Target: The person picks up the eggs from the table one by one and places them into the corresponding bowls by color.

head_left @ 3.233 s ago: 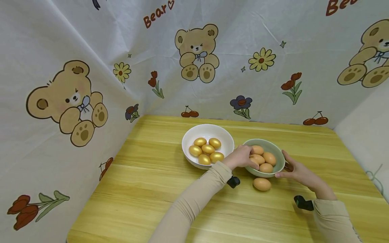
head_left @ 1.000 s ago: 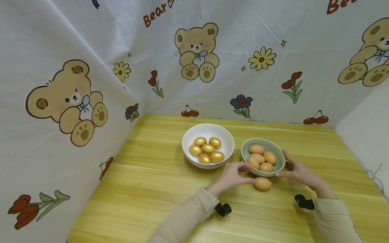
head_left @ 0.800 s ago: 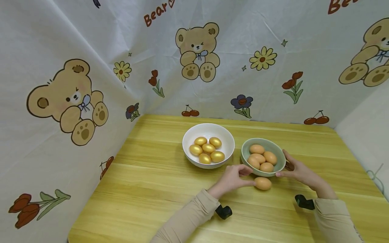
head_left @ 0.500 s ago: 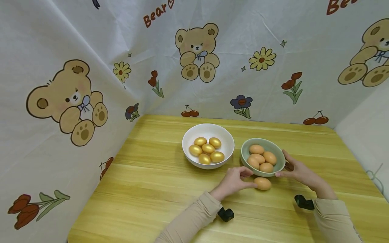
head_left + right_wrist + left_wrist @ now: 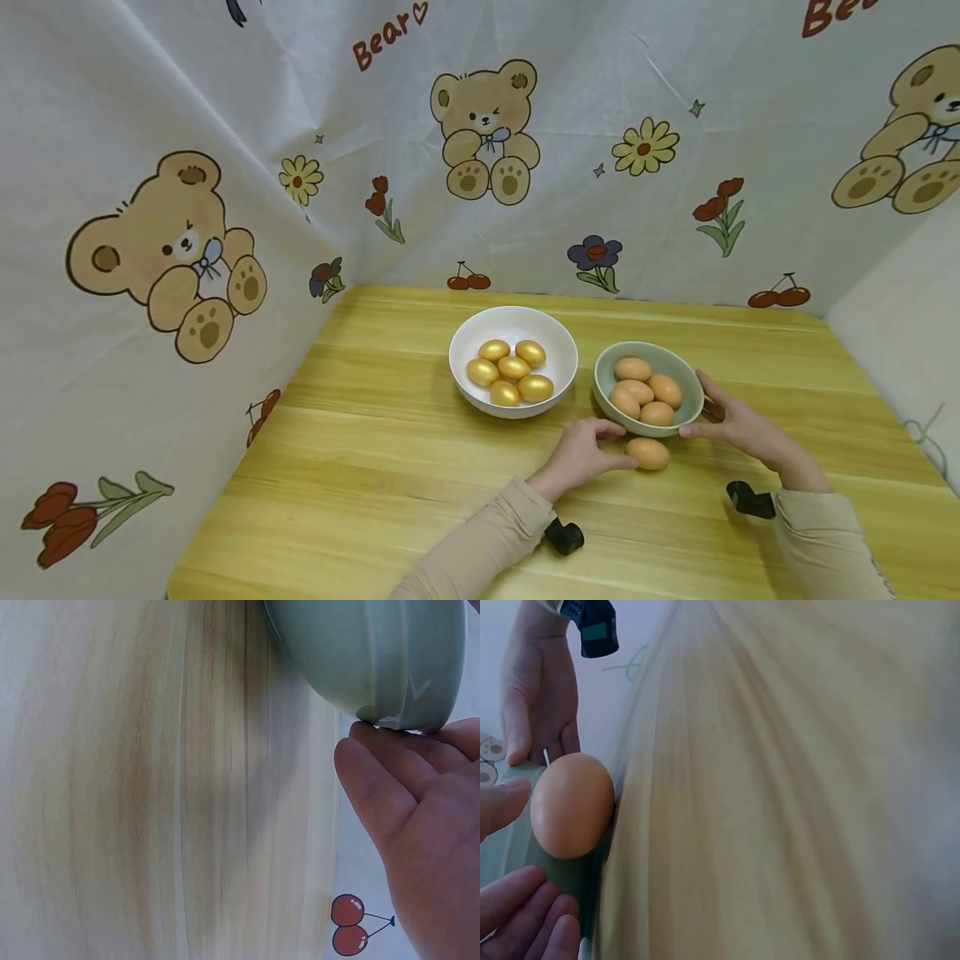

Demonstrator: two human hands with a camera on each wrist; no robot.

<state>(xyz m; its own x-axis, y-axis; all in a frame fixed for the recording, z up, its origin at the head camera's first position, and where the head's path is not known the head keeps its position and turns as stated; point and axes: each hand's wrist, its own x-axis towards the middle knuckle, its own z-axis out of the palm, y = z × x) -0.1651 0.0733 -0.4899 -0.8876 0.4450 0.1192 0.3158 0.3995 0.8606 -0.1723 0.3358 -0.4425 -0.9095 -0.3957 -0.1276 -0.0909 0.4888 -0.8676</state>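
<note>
A brown egg (image 5: 648, 454) lies on the table just in front of a green bowl (image 5: 686, 371), which holds several more brown eggs (image 5: 632, 392). My left hand (image 5: 581, 457) is at its left side, thumb and fingers spread apart. In the left wrist view, the egg (image 5: 574, 806) sits close to the thumb tip, and the other fingers are below it, apart from it. My right hand (image 5: 738, 427) rests against the right side of the green bowl, thumb in front and fingers behind. Seen from the right wrist, its fairly straight fingers touch the bowl's outer wall (image 5: 382, 660).
A white bowl (image 5: 465, 329) with several golden eggs (image 5: 513, 368) stands to the left of the green bowl. Both bowls are on a wooden table (image 5: 360, 467). Behind and to the left hangs a white cloth (image 5: 405, 108) printed with bears and flowers.
My left hand has left the inside of the green bowl and come down toward the front egg. In the last second it shifted slightly nearer and rightward. My right hand stays at the bowl.
</note>
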